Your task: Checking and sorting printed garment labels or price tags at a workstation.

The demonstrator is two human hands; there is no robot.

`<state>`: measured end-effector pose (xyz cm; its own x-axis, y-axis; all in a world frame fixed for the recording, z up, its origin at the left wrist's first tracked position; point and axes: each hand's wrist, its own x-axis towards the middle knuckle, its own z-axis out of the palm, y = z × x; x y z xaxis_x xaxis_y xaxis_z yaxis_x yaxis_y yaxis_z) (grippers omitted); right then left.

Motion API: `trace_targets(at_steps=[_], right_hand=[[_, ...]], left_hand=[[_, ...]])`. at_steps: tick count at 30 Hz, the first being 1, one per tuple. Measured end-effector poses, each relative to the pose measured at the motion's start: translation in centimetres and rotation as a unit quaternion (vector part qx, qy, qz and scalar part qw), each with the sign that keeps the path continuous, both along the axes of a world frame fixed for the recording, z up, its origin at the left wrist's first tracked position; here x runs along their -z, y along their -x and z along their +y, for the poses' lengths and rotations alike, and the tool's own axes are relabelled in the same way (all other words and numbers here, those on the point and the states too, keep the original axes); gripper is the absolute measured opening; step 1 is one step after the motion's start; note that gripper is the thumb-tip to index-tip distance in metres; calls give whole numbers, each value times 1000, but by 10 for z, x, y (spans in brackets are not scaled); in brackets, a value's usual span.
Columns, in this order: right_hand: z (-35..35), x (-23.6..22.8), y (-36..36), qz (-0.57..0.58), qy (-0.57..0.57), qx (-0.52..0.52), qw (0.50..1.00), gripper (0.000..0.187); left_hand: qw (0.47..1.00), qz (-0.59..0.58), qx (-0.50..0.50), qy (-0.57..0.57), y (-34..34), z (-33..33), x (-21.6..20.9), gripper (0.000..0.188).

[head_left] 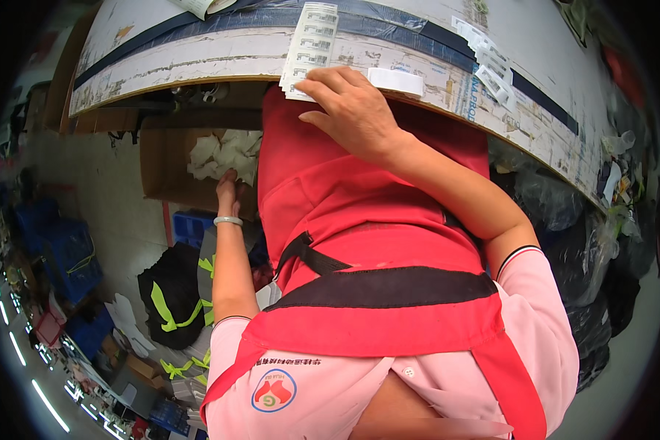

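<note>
My right hand (356,110) is at the table's near edge, beside the lower end of a strip of white printed labels (314,42). Its fingers are bent over the labels' edge with the thumb held apart, and nothing shows gripped between them. A small stack of blank white slips (396,82) sits just to its right. Lower on the left, my left hand (229,196), with a pale bangle at the wrist, reaches down by a cardboard box (161,165) holding crumpled white paper (224,154). Its fingertips are next to that paper; whether they hold any is hidden.
The worn white table (220,62) has dark blue tape strips across it and more printed labels (495,73) at the right. Black plastic bags (565,242) crowd the right side. On the left are a black bundle with a yellow-green tie (172,293) and blue crates (66,246).
</note>
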<state>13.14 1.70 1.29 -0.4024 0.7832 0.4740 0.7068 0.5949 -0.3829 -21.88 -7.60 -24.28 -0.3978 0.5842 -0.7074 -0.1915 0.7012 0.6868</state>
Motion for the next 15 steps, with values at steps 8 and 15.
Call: trace_targets(at_steps=[8, 15], right_hand=[[21, 12, 2, -31, 0, -19, 999, 18], [13, -8, -8, 33, -54, -57, 996, 8]], left_hand=[[986, -145, 31, -79, -46, 24, -54, 31], [948, -125, 188, -225, -109, 58, -183, 36]])
